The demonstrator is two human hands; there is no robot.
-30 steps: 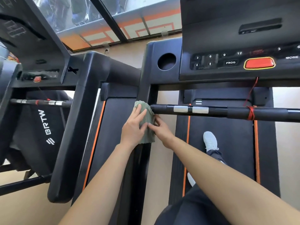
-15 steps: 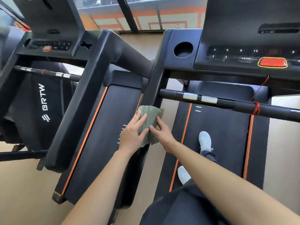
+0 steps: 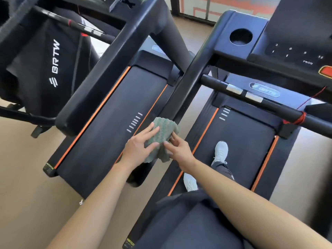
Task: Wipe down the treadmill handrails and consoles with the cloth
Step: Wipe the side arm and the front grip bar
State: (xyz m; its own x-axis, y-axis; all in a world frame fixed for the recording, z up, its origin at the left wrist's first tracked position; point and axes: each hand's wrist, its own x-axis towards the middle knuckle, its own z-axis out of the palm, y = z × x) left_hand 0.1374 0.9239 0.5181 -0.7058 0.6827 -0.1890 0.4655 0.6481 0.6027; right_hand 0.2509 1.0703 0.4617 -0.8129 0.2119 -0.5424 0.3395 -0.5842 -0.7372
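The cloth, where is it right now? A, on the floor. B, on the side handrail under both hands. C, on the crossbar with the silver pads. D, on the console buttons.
B: the cloth sits on the side handrail, apart from the crossbar, with the left hand and right hand on it.

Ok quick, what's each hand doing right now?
Left hand: open, straight fingers pressing flat on the green cloth.
Right hand: closed, fingers pinching the cloth's edge.
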